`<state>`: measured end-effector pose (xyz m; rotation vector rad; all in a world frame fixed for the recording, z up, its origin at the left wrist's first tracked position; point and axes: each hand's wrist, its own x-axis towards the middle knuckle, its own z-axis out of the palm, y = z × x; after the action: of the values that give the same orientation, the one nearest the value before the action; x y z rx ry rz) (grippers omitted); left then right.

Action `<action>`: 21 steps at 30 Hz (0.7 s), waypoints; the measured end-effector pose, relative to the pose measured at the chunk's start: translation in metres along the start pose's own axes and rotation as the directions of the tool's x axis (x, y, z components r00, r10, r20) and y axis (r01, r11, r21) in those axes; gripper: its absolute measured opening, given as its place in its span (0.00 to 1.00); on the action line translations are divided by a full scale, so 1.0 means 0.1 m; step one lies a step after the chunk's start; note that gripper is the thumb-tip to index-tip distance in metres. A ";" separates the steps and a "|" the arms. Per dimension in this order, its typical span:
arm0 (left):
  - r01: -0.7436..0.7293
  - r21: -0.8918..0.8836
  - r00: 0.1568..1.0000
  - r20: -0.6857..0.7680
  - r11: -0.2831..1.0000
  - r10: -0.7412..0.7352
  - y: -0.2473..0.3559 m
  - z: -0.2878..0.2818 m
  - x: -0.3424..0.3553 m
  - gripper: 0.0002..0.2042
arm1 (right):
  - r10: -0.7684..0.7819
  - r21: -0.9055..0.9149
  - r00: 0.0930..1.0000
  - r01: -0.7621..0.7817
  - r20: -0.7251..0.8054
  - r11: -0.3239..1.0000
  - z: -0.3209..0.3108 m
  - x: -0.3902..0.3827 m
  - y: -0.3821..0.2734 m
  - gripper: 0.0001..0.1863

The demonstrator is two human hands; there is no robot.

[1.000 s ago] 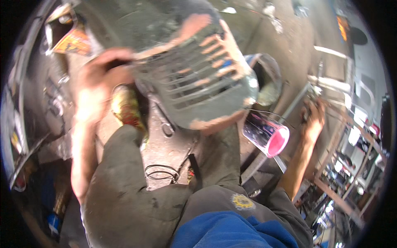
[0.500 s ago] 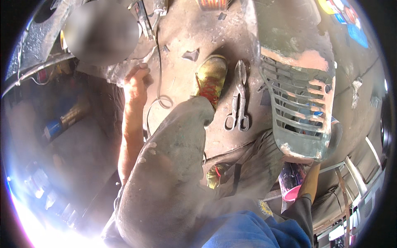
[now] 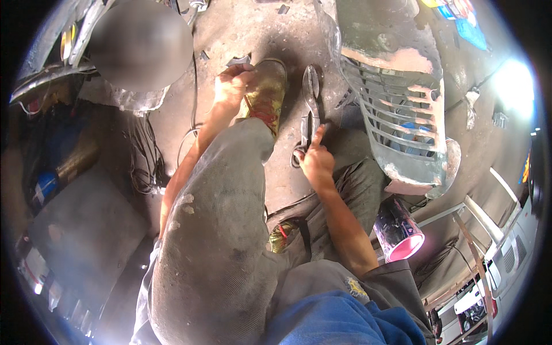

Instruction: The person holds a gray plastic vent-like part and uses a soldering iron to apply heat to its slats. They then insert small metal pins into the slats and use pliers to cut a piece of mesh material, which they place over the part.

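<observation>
A pair of metal tin snips [image 3: 311, 95] lies on the floor to the right of my shoe, jaws pointing away from me. My right hand [image 3: 318, 164] is down on its looped handles, thumb at one loop and index finger stretched along the other side; the palm hides part of the handles. My left hand [image 3: 232, 89] is beside the toe of my yellow shoe [image 3: 269, 92], its fingers drawn together in a pinch. Whatever is between them, if anything, cannot be made out. Just beyond those fingers lies a small dark scrap [image 3: 238, 60].
A slatted grey plastic grille panel [image 3: 397, 109] with pinkish filler patches stands at the right. Below it is a dark paint-stained can [image 3: 397, 230] with a pink rim. A cable [image 3: 195, 98] runs along the floor at the left, near a round grey blurred shape [image 3: 141, 46].
My right hand has come from beside the can at the lower right to the tin snips' handles. My left hand has moved right, toward the shoe's toe. The view has shifted slightly.
</observation>
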<state>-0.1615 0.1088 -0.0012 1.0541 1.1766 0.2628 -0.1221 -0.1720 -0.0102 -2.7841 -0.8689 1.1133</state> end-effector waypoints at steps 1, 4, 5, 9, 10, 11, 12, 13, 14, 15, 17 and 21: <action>-0.029 0.007 0.999 0.017 1.000 0.029 -0.02 0.03 0.05 0.11 | 0.032 -0.033 0.999 -0.032 -0.020 0.999 0.06 0.03 -0.05 0.47; -0.113 0.018 0.993 0.047 0.993 0.112 -0.16 0.08 0.24 0.10 | 0.019 -0.005 0.996 -0.019 -0.089 1.000 0.30 0.07 0.09 0.48; -0.087 0.013 0.995 0.051 0.996 0.086 -0.21 0.10 0.25 0.10 | -0.002 0.027 0.993 0.005 -0.118 1.000 0.35 0.09 0.19 0.48; -0.108 -0.131 0.991 0.070 0.985 0.118 -0.24 0.09 0.24 0.13 | -0.043 0.581 0.992 0.104 -0.118 0.807 0.33 0.12 0.51 0.32; -0.092 -0.132 0.993 0.067 0.987 0.101 -0.25 0.05 0.27 0.16 | -0.006 0.826 0.997 -0.057 0.073 0.560 0.23 0.10 0.48 0.30; -0.076 -0.133 0.994 0.064 0.988 0.085 -0.26 0.01 0.31 0.19 | -0.036 0.937 0.964 -0.248 0.265 0.247 0.12 0.07 0.45 0.28; -0.041 -0.144 0.996 0.075 0.989 0.053 -0.23 -0.03 0.32 0.21 | -0.093 0.946 0.953 -0.270 0.290 0.177 0.00 0.01 0.41 0.27; -0.007 -0.157 0.997 0.081 0.988 0.019 -0.20 -0.08 0.32 0.23 | -0.156 0.948 0.937 -0.298 0.313 0.111 -0.11 -0.11 0.36 0.26; 0.028 -0.171 0.996 0.086 0.985 -0.013 -0.17 -0.12 0.31 0.25 | -0.220 0.943 0.917 -0.329 0.332 0.049 -0.19 -0.19 0.32 0.25; 0.034 -0.174 0.995 0.103 0.984 -0.016 -0.15 -0.10 0.30 0.26 | -0.217 0.929 0.906 -0.369 0.363 0.015 -0.25 -0.24 0.30 0.24; 0.046 -0.183 0.991 0.134 0.982 -0.022 -0.12 -0.07 0.29 0.30 | -0.216 0.893 0.878 -0.447 0.427 -0.048 -0.31 -0.29 0.20 0.23; 0.066 -0.151 0.991 0.126 0.986 -0.047 -0.13 -0.10 0.37 0.28 | -0.321 0.935 0.884 -0.282 0.340 0.213 -0.21 -0.19 0.17 0.30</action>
<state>-0.1591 0.1320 -0.0343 0.8866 1.0571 0.2378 -0.1114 -0.1924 0.0134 -1.3641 0.0085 1.5761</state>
